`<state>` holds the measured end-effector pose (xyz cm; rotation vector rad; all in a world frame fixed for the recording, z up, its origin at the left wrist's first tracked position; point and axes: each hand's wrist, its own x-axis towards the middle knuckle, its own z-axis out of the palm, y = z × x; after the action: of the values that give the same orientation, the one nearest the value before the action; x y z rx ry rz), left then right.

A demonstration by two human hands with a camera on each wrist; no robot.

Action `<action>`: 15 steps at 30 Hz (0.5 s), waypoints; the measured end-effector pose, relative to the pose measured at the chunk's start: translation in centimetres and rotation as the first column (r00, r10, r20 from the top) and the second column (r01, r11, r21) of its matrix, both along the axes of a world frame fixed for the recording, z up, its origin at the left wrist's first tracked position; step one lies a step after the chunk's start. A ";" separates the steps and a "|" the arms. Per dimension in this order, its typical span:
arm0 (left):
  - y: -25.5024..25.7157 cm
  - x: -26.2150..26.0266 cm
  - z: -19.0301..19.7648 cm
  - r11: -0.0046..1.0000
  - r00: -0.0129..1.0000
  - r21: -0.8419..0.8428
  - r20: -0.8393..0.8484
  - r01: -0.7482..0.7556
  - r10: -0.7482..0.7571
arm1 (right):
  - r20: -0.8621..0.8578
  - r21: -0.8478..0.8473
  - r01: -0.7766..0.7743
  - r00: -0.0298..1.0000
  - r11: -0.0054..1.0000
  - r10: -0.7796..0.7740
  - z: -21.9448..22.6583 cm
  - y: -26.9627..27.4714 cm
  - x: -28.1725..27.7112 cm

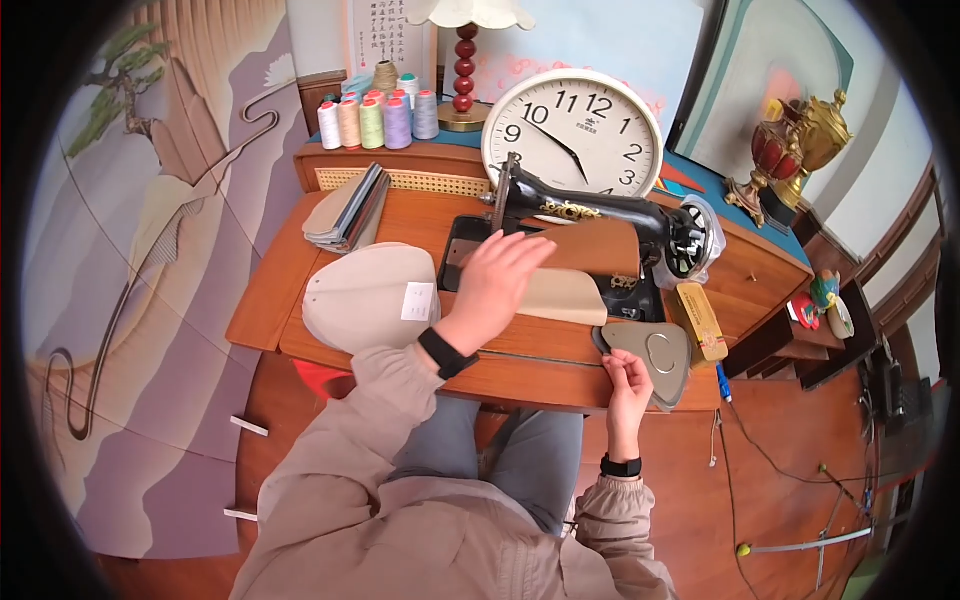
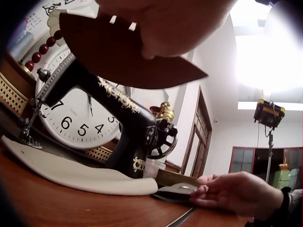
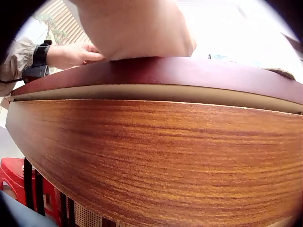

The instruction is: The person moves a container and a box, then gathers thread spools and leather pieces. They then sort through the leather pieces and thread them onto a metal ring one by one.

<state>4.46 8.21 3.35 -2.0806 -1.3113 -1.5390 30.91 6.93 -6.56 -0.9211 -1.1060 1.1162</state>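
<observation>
My left hand (image 1: 490, 285) grips a brown curved piece (image 1: 597, 247) above the bed of a black sewing machine (image 1: 575, 205); in the left wrist view the brown piece (image 2: 118, 56) hangs in the air, with the hand (image 2: 175, 23) at its upper edge. A beige piece (image 1: 550, 296) lies flat below it. With thumb and fingers together, my right hand (image 1: 627, 395) pinches the left edge of grey-green pieces (image 1: 655, 350) at the table's right end. A curved, shiny outline shows on the top one.
Stacked beige pieces (image 1: 370, 290) with a white label (image 1: 417, 301) lie at left, a darker stack (image 1: 350, 210) behind. Thread spools (image 1: 372, 122), a lamp (image 1: 464, 70) and a large clock (image 1: 570, 130) stand at the back. A yellow box (image 1: 702, 320) sits right of the machine.
</observation>
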 end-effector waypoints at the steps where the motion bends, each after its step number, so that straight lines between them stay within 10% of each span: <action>1: 0.5 0.3 -0.9 0.988 0.979 -0.138 -0.200 -0.070 0.041 | 0.017 0.003 0.004 1.000 1.000 -0.004 0.0 0.0 0.0; 3: 1.4 0.6 -3.4 0.835 0.871 -0.511 -0.485 -0.206 -0.082 | 0.055 0.029 -0.004 0.998 1.000 0.003 0.0 -0.1 -0.1; 6: -1.0 1.3 -5.0 0.732 0.891 -0.660 -0.421 -0.170 -0.172 | 0.128 0.048 -0.009 0.992 0.999 0.003 0.2 -0.5 -0.1; 12: -7.9 -1.9 -4.4 0.763 0.941 -0.640 -0.305 -0.089 -0.146 | 0.182 0.054 -0.044 0.983 0.998 0.034 0.2 -0.7 -0.2; 15: -11.1 -5.1 -5.1 0.745 0.938 -0.587 -0.312 -0.316 0.151 | 0.179 0.070 -0.060 0.983 0.996 0.047 -0.1 -0.7 -0.1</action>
<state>-0.59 -2.90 -1.78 -2.2300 -2.1003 -0.7411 30.81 6.27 -6.61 -0.9495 -1.3162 1.0435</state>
